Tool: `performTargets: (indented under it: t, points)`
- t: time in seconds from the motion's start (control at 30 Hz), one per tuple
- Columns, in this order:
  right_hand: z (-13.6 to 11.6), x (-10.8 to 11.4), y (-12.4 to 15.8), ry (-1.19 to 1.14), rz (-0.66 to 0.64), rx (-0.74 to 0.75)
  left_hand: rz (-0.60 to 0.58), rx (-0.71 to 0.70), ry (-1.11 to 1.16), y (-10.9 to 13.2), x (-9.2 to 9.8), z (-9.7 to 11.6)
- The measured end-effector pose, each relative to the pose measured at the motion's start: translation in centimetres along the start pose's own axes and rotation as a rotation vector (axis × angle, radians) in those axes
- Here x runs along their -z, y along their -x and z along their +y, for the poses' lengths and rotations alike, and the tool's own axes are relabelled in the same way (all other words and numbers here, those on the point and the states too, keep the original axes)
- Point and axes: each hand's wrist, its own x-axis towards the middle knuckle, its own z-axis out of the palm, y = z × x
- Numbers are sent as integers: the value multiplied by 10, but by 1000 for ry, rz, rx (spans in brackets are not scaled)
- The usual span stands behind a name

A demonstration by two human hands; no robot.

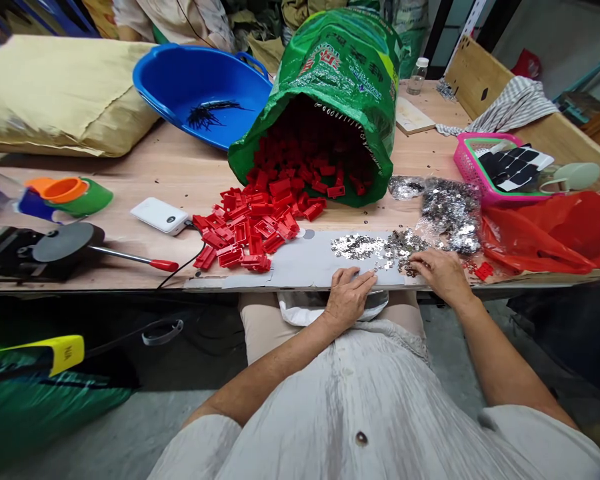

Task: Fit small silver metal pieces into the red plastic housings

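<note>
My left hand (pixel 347 297) rests at the table's front edge on a grey cardboard sheet (pixel 300 263), fingers curled together with their tips on the sheet; what they hold, if anything, is hidden. My right hand (pixel 437 270) lies palm down beside it, fingers bent into a heap of small silver metal pieces (pixel 380 247). A pile of red plastic clips (pixel 250 230) spills from a green woven sack (pixel 340 73) lying on its side, to the left of the hands.
A blue basin (pixel 180 80) with dark parts stands at the back. A white power bank (pixel 160 215), a red-handled press tool (pixel 60 248), a pink basket (pixel 480 173), a red plastic bag (pixel 555 233) and a clear bag of silver pieces (pixel 453 210) lie around.
</note>
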Motion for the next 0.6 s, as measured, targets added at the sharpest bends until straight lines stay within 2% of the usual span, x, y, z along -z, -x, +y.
performTargets:
  t: [0.17,0.33,0.6]
  points:
    - [-6,-7,-21,8,-38,-16,-2,6,0,0,-1,0]
    - [-8,-8,-27,-44,-108,21,7,0,-4,1,-1,0]
    - [16,-6,-21,-30,-59,-61,22,2,1,1,-2,-1]
